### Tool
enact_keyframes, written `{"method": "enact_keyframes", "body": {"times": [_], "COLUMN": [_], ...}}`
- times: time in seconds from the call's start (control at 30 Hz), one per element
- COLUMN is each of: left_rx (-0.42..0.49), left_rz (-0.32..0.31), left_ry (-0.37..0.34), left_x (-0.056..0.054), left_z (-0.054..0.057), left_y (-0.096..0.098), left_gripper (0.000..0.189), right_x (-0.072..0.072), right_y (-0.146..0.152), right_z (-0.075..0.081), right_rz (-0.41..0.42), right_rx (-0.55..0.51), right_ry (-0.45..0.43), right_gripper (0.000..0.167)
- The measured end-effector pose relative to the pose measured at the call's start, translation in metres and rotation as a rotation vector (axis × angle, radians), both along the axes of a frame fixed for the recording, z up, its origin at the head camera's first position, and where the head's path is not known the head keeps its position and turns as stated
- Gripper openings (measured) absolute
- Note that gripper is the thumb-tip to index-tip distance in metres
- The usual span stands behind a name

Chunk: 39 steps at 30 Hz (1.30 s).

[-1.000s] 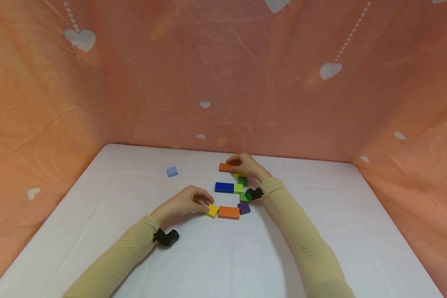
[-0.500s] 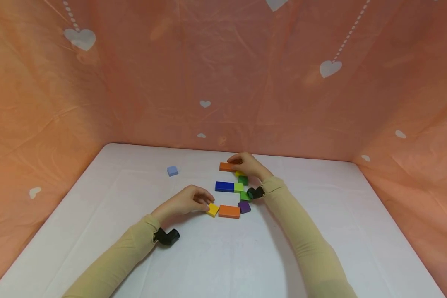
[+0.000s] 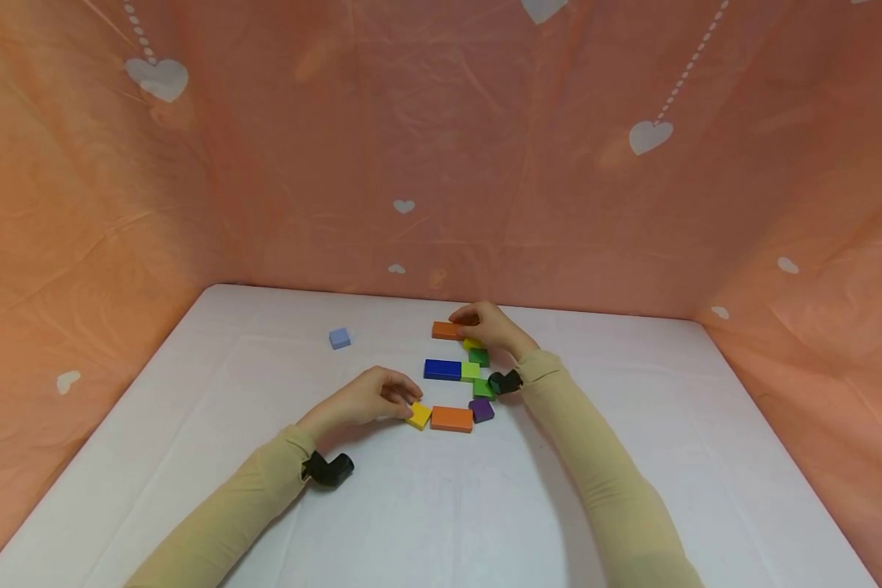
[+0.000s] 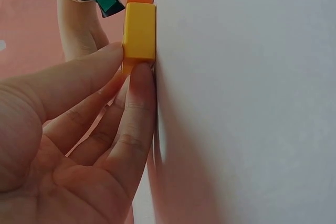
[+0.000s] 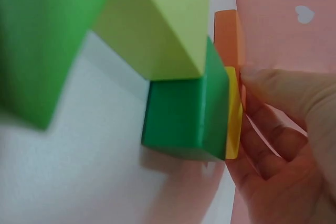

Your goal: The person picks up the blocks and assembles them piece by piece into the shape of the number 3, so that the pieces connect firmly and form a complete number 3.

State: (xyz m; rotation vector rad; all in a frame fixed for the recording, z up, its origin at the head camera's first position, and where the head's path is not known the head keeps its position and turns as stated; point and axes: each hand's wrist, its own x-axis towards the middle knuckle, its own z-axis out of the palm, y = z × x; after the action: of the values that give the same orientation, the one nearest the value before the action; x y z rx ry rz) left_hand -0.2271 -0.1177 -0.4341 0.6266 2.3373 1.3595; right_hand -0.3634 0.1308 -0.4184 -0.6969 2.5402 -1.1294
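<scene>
My left hand [image 3: 371, 398] pinches a golden-yellow block [image 3: 420, 416] at the near left, thumb on its face and a finger at its end in the left wrist view. That block meets an orange block [image 3: 452, 419], with a purple block [image 3: 481, 410] at its right end. At the far end, my right hand [image 3: 489, 327] grips another orange block [image 3: 444, 330], partly hidden by the fingers. A bright yellow block [image 3: 472, 344] lies just below that hand, close to a dark green block [image 5: 173, 113]. A lime block [image 3: 470, 371] joins a blue block [image 3: 443, 370].
A mid-green block [image 3: 483, 389] lies between the lime and purple ones, near the right wrist camera [image 3: 505, 382]. A pale blue block [image 3: 340, 338] sits apart at the back left. Orange cloth walls [image 3: 441, 163] stand behind and beside the white table [image 3: 412, 523].
Both hands keep nearly the same place and hold the same blocks. Only a slight shift of the whole head view shows.
</scene>
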Motion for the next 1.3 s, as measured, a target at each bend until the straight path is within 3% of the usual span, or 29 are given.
{"method": "enact_keyframes", "body": {"times": [0.27,0.6,0.83,1.13,1.3], "left_rx": [-0.019,0.013,0.074,0.084,0.089], "left_rz": [-0.002,0.031,0.118,0.205,0.264], "left_ry": [0.047,0.032,-0.008,0.087,0.136], "left_x": [-0.001,-0.001,-0.009,-0.016,-0.023], "left_z": [0.000,0.008,0.021,0.040,0.044], "left_y": [0.000,-0.010,-0.029,-0.057,-0.075], "left_gripper": [0.021,0.025,0.030,0.038,0.039], "right_x": [-0.001,-0.001,-0.002,-0.002,-0.001], "right_y": [0.001,-0.001,-0.001,-0.001,-0.001], "right_z": [-0.001,0.003,0.004,0.005,0.005], "right_rz": [-0.001,-0.011,-0.007,-0.015,-0.021], "right_rx": [0.006,0.026,0.041,0.057,0.051], "right_ry": [0.005,-0.045,-0.057,-0.050,-0.070], "right_gripper": [0.027,0.027,0.028,0.026,0.027]}}
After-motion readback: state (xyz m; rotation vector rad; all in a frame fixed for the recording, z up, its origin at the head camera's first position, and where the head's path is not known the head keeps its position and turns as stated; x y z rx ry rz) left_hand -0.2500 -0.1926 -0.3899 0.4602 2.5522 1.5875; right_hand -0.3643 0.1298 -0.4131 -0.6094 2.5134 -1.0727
